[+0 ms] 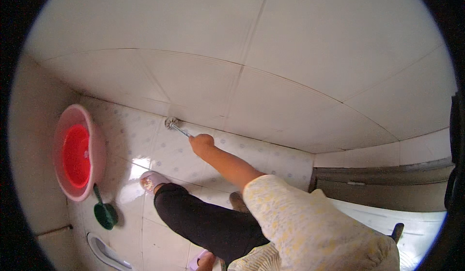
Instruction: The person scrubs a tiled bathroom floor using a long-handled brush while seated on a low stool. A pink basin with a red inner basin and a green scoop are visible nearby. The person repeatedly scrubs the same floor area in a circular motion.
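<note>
My right hand (202, 143) is closed around the light handle of a scrub brush (180, 129), with the arm stretched out low over the floor. The round grey head of the brush, perhaps a steel-wool ball, touches the line where the tiled wall (203, 89) meets the patterned floor tiles (232, 149). Below the arm is my bent leg in black trousers (207, 216), with a pale purple slipper (154, 182) on the foot. My left hand is out of view.
A pink plastic basin (98, 151) with a bright red inside stands at the left wall. Beside it lies a dark green dipper (106, 215). A white squat toilet (100, 251) is set in the floor at lower left. A dark doorway sill (381, 191) lies at right.
</note>
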A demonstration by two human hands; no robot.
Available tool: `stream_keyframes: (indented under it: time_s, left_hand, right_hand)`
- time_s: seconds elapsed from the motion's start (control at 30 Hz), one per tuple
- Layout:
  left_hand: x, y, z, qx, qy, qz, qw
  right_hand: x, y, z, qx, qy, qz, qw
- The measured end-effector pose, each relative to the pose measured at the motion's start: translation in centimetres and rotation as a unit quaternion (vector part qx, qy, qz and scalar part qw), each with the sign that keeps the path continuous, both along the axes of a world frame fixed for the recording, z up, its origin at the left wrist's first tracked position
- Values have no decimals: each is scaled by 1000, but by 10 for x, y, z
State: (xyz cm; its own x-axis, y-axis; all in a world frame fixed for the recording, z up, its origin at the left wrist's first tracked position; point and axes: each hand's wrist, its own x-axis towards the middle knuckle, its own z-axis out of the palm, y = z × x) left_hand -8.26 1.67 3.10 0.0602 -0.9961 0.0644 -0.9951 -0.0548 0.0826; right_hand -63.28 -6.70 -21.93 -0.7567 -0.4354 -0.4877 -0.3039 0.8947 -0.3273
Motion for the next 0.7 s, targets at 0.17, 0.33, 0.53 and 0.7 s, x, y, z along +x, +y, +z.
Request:
stream_keyframes:
  time_s: [0.17, 0.33, 0.53, 0.7]
  left_hand:
    - [-11, 8, 15, -60, -55, -13, 997]
    - [16, 2, -10, -128, -5, -23, 991]
    - [10, 3, -12, -100, -15, -19, 995]
    - [-16, 1, 11, -48, -58, -50, 996]
  right_hand:
    - [1, 17, 22, 61, 48, 164, 983]
    - [13, 214, 55, 143, 1, 173, 974]
    - [12, 220, 52, 148, -5, 166, 975]
    - [0, 42, -3, 22, 57, 145, 988]
